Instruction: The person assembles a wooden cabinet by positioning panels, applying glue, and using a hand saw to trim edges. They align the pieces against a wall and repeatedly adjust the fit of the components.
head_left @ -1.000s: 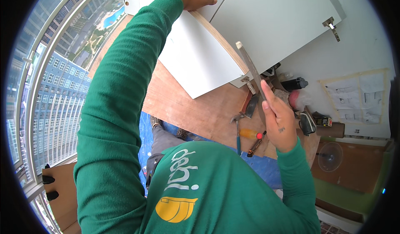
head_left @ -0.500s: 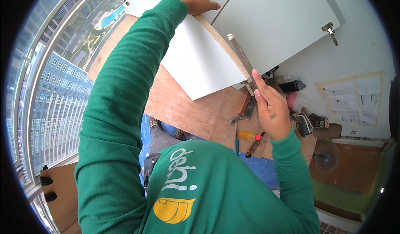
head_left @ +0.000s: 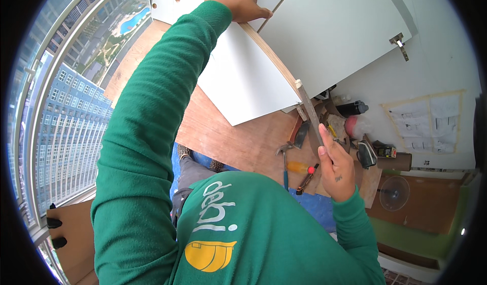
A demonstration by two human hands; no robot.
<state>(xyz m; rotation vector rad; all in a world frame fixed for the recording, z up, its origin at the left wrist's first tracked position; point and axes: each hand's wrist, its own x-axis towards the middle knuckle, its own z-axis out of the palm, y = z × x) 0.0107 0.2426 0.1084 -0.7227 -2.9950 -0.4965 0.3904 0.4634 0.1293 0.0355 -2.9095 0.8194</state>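
Note:
A white panel (head_left: 242, 79) with a bare plywood edge (head_left: 271, 55) stands over the brown board. My left hand (head_left: 237, 4) is closed over the top of that edge, thumb stretched to the right and the other fingers partly hidden. My right hand (head_left: 337, 169) holds a long, narrow, grey-brown flat stick (head_left: 309, 110) with a pale end, fingers lying along it. The stick's far tip is at the lower right end of the plywood edge; I cannot tell whether they touch.
A hammer (head_left: 285, 168), a screwdriver with a clear orange handle (head_left: 299, 168) and a utility knife (head_left: 307, 179) lie on the brown plywood board (head_left: 223, 135). Behind are a white door (head_left: 340, 31) with a metal hinge (head_left: 399, 44), a black bottle (head_left: 352, 108) and wall-taped paper sheets (head_left: 426, 122).
My right hand has drawn the stick down toward me, its tip sliding from midway along the plywood edge to its lower end. My left hand keeps its hold on the panel.

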